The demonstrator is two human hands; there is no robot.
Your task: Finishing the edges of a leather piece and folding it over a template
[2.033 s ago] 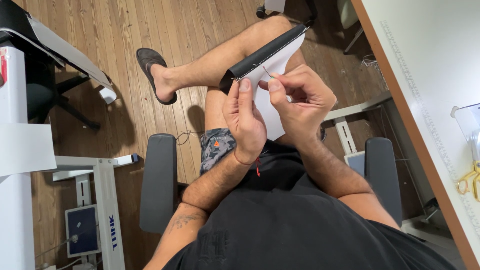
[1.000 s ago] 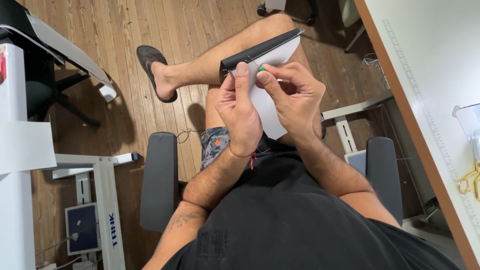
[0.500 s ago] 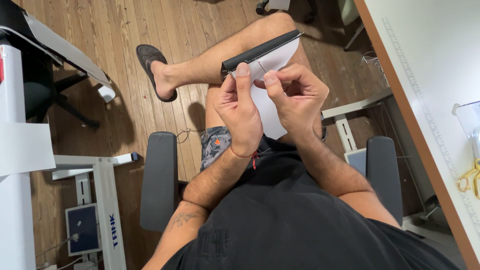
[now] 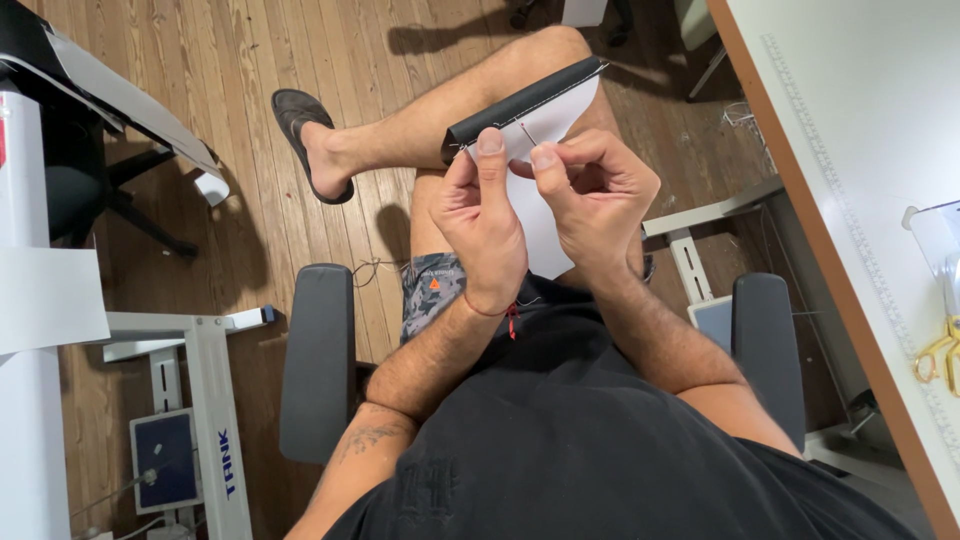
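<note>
Our left hand pinches the white fabric piece at its black folded edge, held over the knee. Our right hand has fingers closed on a needle stuck through the white. Few stitches show; most of the edge looks unsewn.

One head-worn camera looks steeply down from close above, facing past the lap to the wooden plank floor beyond.
</note>
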